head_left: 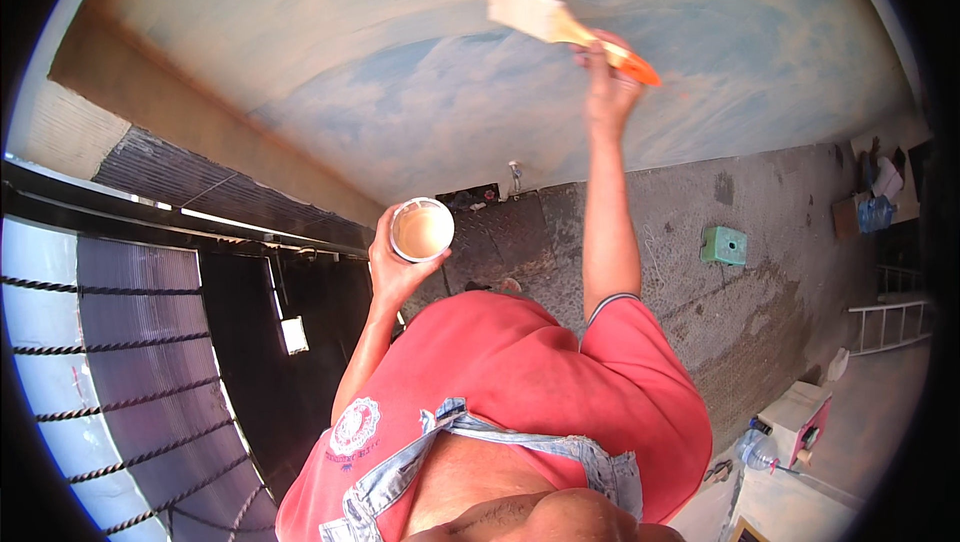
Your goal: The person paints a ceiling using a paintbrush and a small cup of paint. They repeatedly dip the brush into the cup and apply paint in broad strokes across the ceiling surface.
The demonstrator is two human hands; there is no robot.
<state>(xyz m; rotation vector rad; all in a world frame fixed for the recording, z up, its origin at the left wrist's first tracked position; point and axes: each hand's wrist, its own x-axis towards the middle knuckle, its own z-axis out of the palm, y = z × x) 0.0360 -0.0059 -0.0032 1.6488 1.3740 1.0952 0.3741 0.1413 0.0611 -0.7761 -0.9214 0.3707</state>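
Note:
My right hand (608, 72) is closed round the handle of a wide paintbrush (527, 10), its handle yellow and orange. The brush's pale bristles point up and left against, or close to, a wall (400, 72) painted in cloudy blue and cream; I cannot tell whether they touch it. Both brush and hand are slightly blurred. Lower on the left, my left hand (395, 267) grips a round paint cup (422, 230) with a white rim. Creamy beige paint fills the part of the cup that I can see.
On the grey floor (670, 232) to the right stands a green stool (724, 246). Twisted metal bars (130, 349) cross the left side. A white ladder (890, 327), a large clear bottle (757, 450) and a box (795, 412) are at the right. Another person (886, 177) sits far right.

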